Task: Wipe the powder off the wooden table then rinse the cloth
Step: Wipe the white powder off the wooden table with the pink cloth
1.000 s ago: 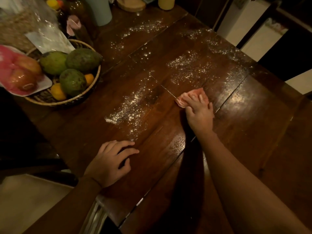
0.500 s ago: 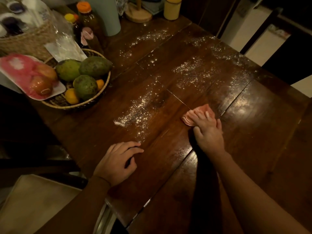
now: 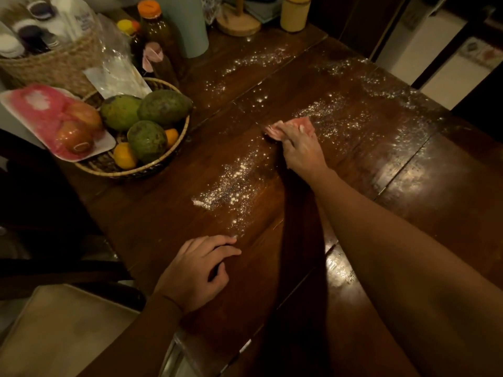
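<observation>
From the head camera, the right hand [image 3: 302,151] presses the pink cloth [image 3: 298,124] flat on the middle of the table [image 3: 449,191], grip spread over it rather than pinching. The left hand [image 3: 196,270] rests near the edge, grip relaxed and empty. A careless sweep could push the powder [image 3: 231,186] off the edge or toward the fruit basket [image 3: 130,171]. Much of the cloth is hidden under the fingers, and no sink shows.

We see a crumpled pink cloth [image 3: 300,123] lying on the dark wooden table [image 3: 152,219], with white powder [image 3: 234,183] streaked around it.
</observation>
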